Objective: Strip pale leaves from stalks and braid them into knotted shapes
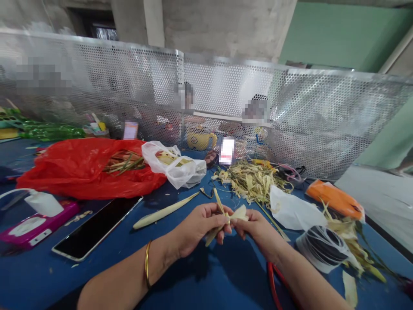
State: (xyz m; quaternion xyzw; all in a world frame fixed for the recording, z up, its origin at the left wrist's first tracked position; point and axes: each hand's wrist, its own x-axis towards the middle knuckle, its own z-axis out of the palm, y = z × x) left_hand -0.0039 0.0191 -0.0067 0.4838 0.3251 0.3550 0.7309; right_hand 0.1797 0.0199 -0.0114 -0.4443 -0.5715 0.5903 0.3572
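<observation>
In front of me, over the blue tabletop, my left hand (198,226) and my right hand (253,226) meet at their fingertips. Both pinch a folded piece of pale dried corn husk (239,212). One narrow strip of it sticks up from the left fingers, a wider flap spreads towards the right thumb, and an end hangs below the left hand. The fingers partly hide the fold. A long rolled husk (166,210) lies to the left of the hands. Beneath my right forearm show red handles (273,286), their tool mostly covered.
A red plastic bag (71,168), white bag (190,172), dark phone (97,228) and purple power strip (41,228) lie left. Husk scraps (254,181), a spool (322,247) and an orange packet (335,200) lie right. A perforated metal screen (129,82) stands behind, people beyond it.
</observation>
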